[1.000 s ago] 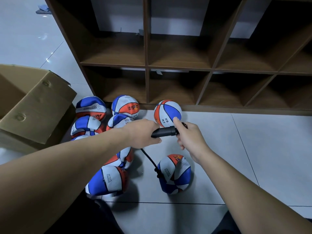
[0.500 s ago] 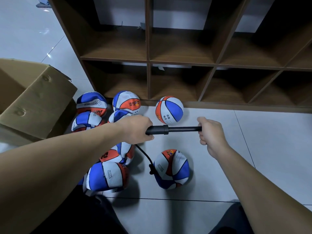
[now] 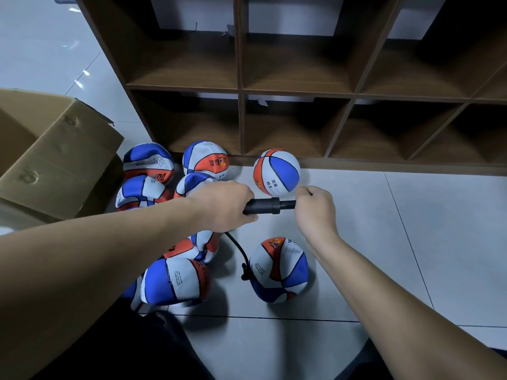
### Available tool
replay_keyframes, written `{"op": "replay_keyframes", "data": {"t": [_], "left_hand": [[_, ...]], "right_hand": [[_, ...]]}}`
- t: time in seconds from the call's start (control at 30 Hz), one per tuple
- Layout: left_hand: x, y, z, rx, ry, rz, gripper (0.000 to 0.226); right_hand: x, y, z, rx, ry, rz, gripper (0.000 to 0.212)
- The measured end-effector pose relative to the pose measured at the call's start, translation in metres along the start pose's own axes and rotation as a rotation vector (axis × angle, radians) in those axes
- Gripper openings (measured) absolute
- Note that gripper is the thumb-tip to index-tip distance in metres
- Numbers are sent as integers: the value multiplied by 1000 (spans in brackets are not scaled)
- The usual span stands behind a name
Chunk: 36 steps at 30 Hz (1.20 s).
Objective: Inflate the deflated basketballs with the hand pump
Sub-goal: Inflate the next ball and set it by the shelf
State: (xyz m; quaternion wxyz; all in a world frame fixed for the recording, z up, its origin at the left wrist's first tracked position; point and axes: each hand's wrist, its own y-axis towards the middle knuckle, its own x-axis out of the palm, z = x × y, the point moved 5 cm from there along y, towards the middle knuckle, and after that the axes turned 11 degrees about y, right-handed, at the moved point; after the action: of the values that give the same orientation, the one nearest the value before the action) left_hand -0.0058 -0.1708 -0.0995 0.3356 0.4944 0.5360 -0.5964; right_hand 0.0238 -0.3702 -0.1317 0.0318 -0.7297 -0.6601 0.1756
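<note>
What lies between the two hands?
In the head view, the black pump spans the gap: the left hand grips its barrel, and the right hand grips the handle end.

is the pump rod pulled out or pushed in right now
Mostly pushed in: only a short piece of rod shows between the pump barrel and the right hand.

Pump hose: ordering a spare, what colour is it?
Black hose, clearest in the head view, running to the ball.

Right floor [image 3: 411, 242] open; balls [image 3: 148, 193] left.
</note>
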Motion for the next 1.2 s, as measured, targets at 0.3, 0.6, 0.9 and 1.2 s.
{"op": "replay_keyframes", "data": {"t": [0.3, 0.6, 0.9, 1.2], "left_hand": [[-5, 0, 10, 43, 7, 15, 27], [-8, 3, 10, 60, -74, 2, 25], [2, 3, -12, 4, -84, -82, 29], [-2, 2, -14, -35, -16, -41, 25]], "right_hand": [[21, -15, -1, -27, -34, -58, 35], [11, -7, -11, -1, -73, -87, 38], [-54, 23, -2, 225, 73, 95, 37], [-46, 21, -5, 134, 111, 168, 44]]}}
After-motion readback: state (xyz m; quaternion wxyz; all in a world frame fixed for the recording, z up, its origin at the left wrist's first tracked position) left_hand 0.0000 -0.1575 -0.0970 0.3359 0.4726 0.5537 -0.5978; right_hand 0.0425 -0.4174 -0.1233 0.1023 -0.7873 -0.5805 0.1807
